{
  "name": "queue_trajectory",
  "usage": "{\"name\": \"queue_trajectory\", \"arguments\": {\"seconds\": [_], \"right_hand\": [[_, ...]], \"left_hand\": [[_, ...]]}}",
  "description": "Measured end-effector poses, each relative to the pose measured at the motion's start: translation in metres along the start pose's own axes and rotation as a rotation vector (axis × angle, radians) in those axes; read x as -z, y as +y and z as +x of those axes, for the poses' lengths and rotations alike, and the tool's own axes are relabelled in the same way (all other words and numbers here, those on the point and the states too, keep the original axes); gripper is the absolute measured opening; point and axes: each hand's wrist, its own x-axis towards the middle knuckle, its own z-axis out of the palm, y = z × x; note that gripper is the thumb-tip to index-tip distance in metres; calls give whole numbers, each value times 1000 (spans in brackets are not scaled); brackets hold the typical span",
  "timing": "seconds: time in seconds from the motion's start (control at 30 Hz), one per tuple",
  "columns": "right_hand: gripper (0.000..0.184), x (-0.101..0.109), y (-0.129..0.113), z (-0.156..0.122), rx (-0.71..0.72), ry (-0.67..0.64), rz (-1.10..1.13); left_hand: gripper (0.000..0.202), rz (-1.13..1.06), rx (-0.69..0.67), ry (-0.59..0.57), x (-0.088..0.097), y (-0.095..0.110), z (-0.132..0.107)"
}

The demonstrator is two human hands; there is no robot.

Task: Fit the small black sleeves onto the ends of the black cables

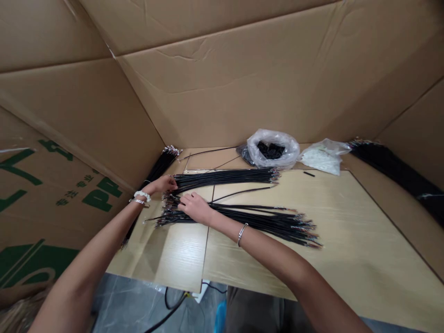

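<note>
Two bundles of thin black cables lie crosswise on the table, coloured wire ends showing at their tips. At the left end of the far bundle (229, 177), my left hand (163, 184) is closed in a pinch; what sits between its fingertips is too small to make out. Over the left part of the near bundle (256, 222), my right hand (197, 208) has its fingers bent down. A single black cable (243, 191) runs between the bundles to my right hand, which seems to grip it; the fingers hide its left end.
Cardboard walls (222, 92) surround the table (347, 240). At the back stand an open plastic bag (293, 150) of black parts and a bag of white parts (322, 157). A small black piece (309, 174) lies nearby. More cable bundles rest left (161, 164) and right (391, 166).
</note>
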Motion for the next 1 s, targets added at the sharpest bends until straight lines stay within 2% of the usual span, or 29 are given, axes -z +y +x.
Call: {"name": "queue_trajectory", "arguments": {"seconds": [0.07,0.13,0.2,0.27,0.33,0.43,0.57,0.67,0.77,1.0], "right_hand": [[26,1,5,-1,-45,3,78],[32,2,10,1,-178,-5,180],[32,2,15,5,-322,-56,269],[30,-1,19,9,-394,-127,335],[26,-3,20,13,-410,-167,370],[27,-2,19,16,-431,-142,359],[33,8,15,16,-447,-60,213],[36,11,16,14,-487,-107,136],[34,10,21,13,-450,-160,138],[29,13,26,6,-439,-154,224]], "left_hand": [[51,-50,-9,-23,1,-4,1],[56,-99,-18,-47,2,-8,3],[61,-144,-22,-67,2,-14,5],[66,-176,-19,-80,1,-19,7],[69,-194,-12,-84,1,-24,9],[68,-208,-14,-62,0,-28,11],[66,-227,-32,-22,1,-29,11],[73,-259,-18,-22,3,-29,9],[77,-297,6,-28,6,-28,5],[68,-320,-6,-26,7,-29,3]]}}
